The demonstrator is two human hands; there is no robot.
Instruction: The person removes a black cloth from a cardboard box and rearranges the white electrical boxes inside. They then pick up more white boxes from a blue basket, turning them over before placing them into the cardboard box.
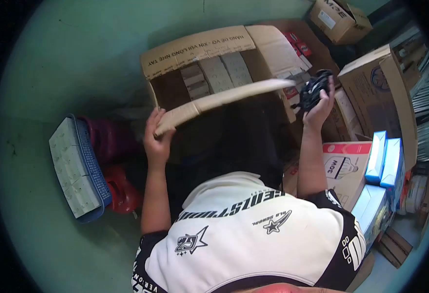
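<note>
on the green floor (53, 63), cardboard boxes (365, 78) flank the open carton (195, 49).

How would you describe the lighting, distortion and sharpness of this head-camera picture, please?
Head view: heavy fisheye bending with black corners; the inside of the open brown cardboard box is lost in deep shadow; the black bundled object in the right hand is too dark and soft to identify; the pale cardboard flap gripped by the left hand looks slightly smeared.
</note>
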